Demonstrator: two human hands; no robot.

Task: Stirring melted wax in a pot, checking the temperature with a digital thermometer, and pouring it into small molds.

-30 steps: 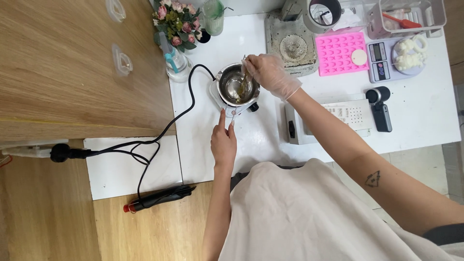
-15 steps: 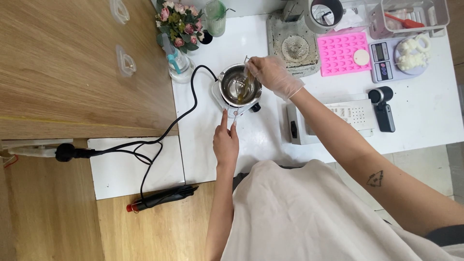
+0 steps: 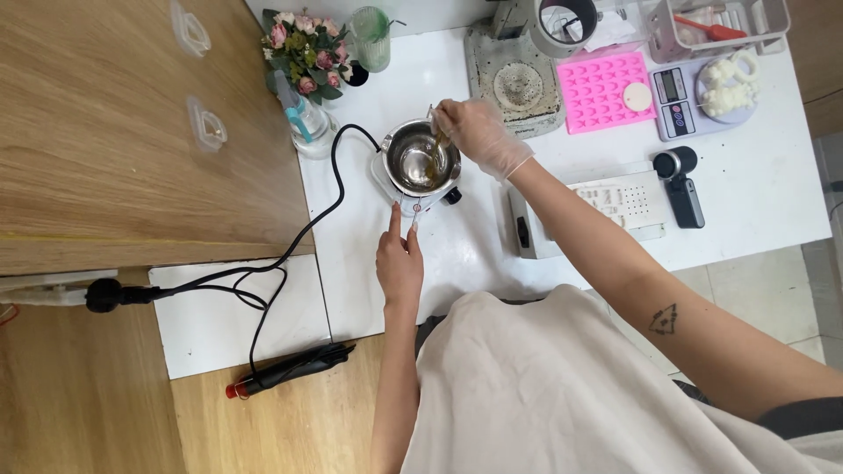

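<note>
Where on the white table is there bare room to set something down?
Bare: white table right of the black handheld device, and in front of the metal pot around the left hand. Crowded: the back edge, from flowers to pink mold and scale.

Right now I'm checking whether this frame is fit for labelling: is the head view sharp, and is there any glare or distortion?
Head view: evenly lit, soft shadows; glare on the metal pot hides its contents; the right hand and the stirrer it holds look slightly soft; the left hand looks sharp; table edges bow slightly, wide-angle.

Upright steel pot (image 3: 421,158) on small white heater (image 3: 413,197)
</note>
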